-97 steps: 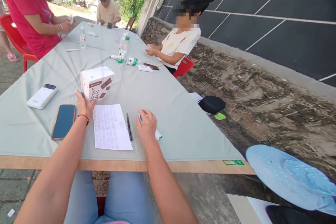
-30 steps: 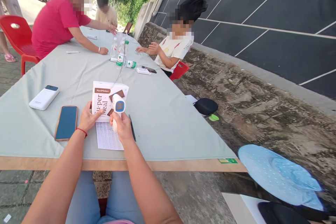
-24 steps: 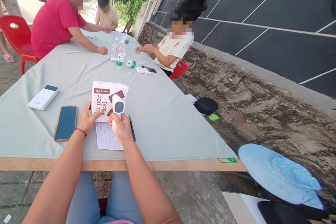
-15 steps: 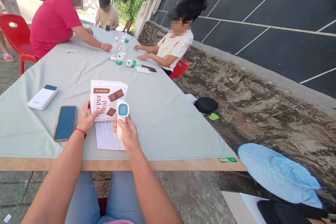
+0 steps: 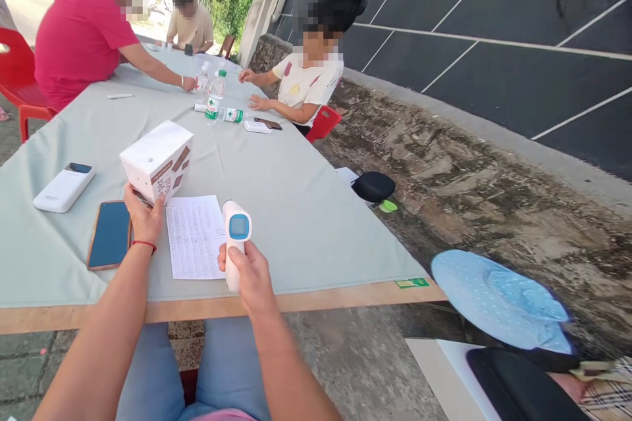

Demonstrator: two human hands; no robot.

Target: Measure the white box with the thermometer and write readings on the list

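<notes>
My left hand grips the lower end of a white box with brown chocolate pictures on its side. The box is tilted above the table, its plain face turned up. In my right hand is a white infrared thermometer, held by its handle with the blue-framed screen facing me. A printed sheet of paper lies flat between my hands, close to the thermometer. Just left of my left wrist rests a smartphone with a dark screen.
A white power bank lies at the left on the cloth-covered table. Water bottles stand and lie farther back, near a second phone. Three people sit around the far part. A blue dotted hat is beyond the right corner.
My left hand has moved the box left and turned it, so its plain face shows and the sheet is uncovered. The thermometer has come slightly lower and nearer to me.
</notes>
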